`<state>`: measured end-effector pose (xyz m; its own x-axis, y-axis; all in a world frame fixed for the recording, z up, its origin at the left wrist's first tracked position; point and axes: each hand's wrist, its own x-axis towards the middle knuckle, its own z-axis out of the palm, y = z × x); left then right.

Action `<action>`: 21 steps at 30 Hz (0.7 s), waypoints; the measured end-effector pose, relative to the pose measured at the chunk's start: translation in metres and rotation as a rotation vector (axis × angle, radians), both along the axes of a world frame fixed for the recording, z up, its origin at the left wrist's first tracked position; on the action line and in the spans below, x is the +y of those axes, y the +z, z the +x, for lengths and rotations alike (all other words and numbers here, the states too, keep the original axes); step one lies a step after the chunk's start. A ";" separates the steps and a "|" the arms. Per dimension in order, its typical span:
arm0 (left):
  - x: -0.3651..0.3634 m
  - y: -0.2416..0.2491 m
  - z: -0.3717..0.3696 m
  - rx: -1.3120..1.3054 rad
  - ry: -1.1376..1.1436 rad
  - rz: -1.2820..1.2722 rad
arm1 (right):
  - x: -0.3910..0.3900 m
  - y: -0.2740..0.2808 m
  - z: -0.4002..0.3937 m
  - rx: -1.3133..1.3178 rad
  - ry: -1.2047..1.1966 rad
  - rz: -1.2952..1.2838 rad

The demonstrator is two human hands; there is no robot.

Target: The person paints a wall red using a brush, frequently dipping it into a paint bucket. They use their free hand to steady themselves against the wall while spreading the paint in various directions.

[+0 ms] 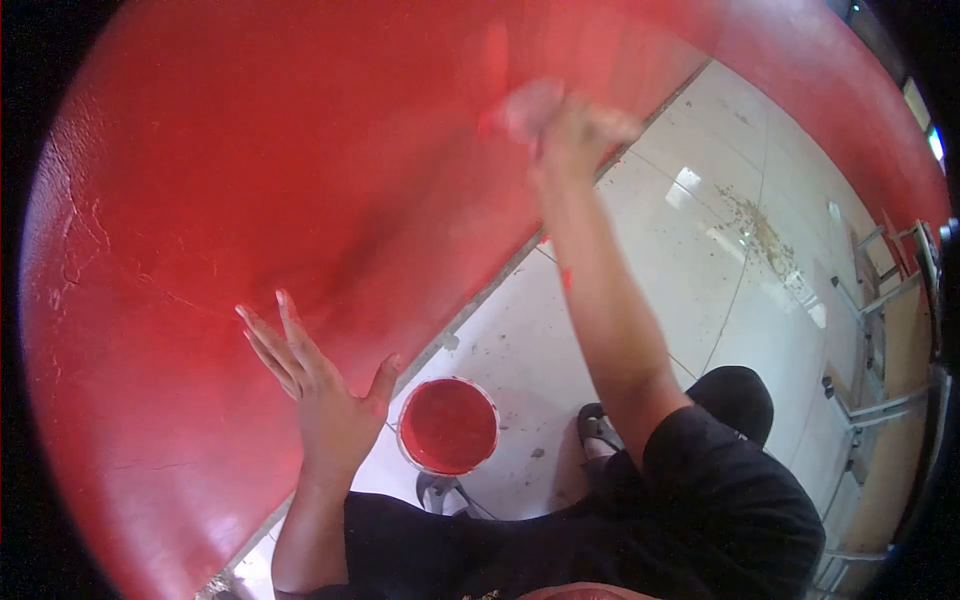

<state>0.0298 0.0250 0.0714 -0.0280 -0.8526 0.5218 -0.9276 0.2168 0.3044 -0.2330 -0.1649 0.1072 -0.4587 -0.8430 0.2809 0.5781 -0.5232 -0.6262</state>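
Note:
My right hand (570, 145) is closed around a paintbrush (522, 110), both smeared by motion. Red paint shows on the brush's left end, which is at the red wall (300, 150); the blur hides whether the bristles touch it. Red spots mark my right forearm. My left hand (330, 395) is held up in front of the lower wall, fingers stretched and thumb apart, with nothing in it. Just right of that hand, a round bucket (402, 445) stands on the floor with red paint (450, 422) inside.
A white tiled floor (690, 250) meets the wall along a dark slanting edge. Brownish debris (755, 230) is scattered across the tiles. Metal-framed furniture (880, 400) lines the right side. My shoes (597, 430) are close to the bucket.

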 end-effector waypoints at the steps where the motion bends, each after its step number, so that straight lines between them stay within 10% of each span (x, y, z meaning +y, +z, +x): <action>1: -0.001 -0.001 0.001 0.013 -0.001 0.009 | -0.010 0.024 -0.017 0.018 0.082 -0.163; 7: 0.000 -0.003 0.009 0.004 0.064 0.060 | -0.063 0.039 -0.049 -0.013 -0.015 -0.384; 13: -0.008 -0.009 0.014 -0.126 0.066 -0.047 | -0.030 -0.237 -0.015 -0.357 0.192 0.008; 15: -0.014 -0.013 0.010 -0.227 0.165 0.023 | -0.015 -0.291 -0.013 -0.173 0.066 0.557; 18: -0.030 -0.028 0.010 -0.275 0.157 0.045 | -0.011 -0.248 -0.001 -0.200 0.025 0.752; 21: -0.036 -0.028 0.003 -0.217 0.173 0.087 | -0.067 -0.183 -0.051 0.285 0.149 0.120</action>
<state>0.0325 -0.0108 0.0437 0.0189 -0.8958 0.4440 -0.9940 0.0312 0.1053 -0.2838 -0.2322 -0.0753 -0.2451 -0.9297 0.2749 0.4358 -0.3590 -0.8254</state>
